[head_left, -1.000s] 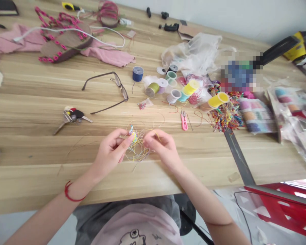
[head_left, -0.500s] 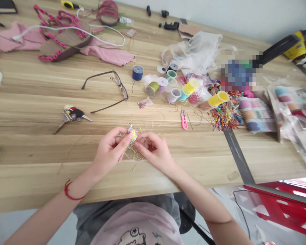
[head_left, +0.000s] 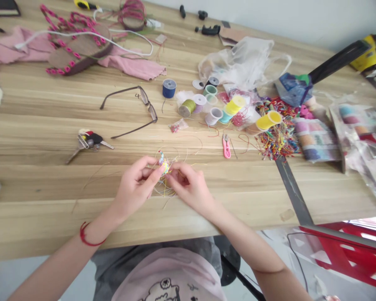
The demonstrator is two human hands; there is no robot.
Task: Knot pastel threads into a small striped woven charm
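- While your left hand (head_left: 135, 187) pinches the small thread-wrapped bundle (head_left: 163, 164) between the thumb and the first fingers, it is almost closed and has firm hold, so I advise you not to squeeze harder, because the wrapping looks delicate
- Your right hand (head_left: 189, 187) is half curled, and its fingertips (head_left: 172, 175) are at the near side of the bundle; I cannot tell if they really have hold of a strand or only touch it
- For good work, it is better to take only one strand at a time and pull it slowly, with your two hands close together, so the loose threads (head_left: 164, 190) do not make a knot
- The bundle is held above the wooden table (head_left: 34, 96), between your two hands, and it touches neither the table nor the things lying on it
- It looks very small and has many colours, mostly yellow, blue and pink; its exact pattern is too small to tell
- The thin loose threads, many of them yellow, stick out from it and spread on the table near your hands
- Pink thread snips (head_left: 226, 147) lie to the far right of your right hand, with thread spools (head_left: 188, 108) farther away, and eyeglasses (head_left: 138, 113) and keys (head_left: 89, 142) lie to the far left of your left hand
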